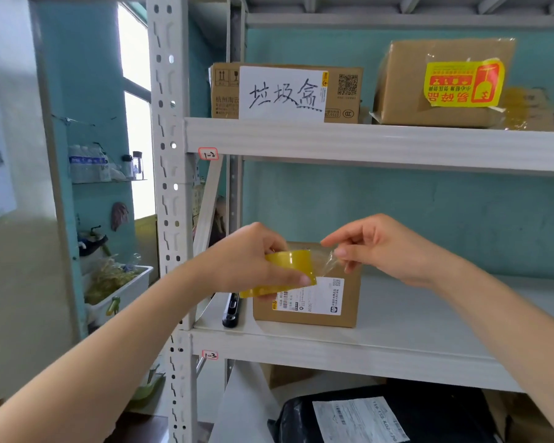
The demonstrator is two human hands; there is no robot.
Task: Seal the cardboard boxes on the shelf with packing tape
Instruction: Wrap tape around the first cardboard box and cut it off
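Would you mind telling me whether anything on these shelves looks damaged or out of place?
Yes. On the upper shelf, the right-hand cardboard box sits tilted and looks crumpled, and its yellow sticker reads upside down, so it is probably inverted. The small labelled box below looks square and undamaged.

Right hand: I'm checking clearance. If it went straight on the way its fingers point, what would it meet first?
Probably the yellow tape roll in the left hand; the right hand pinches its peeled end, fingers pointing leftward at it. Depth is unclear.
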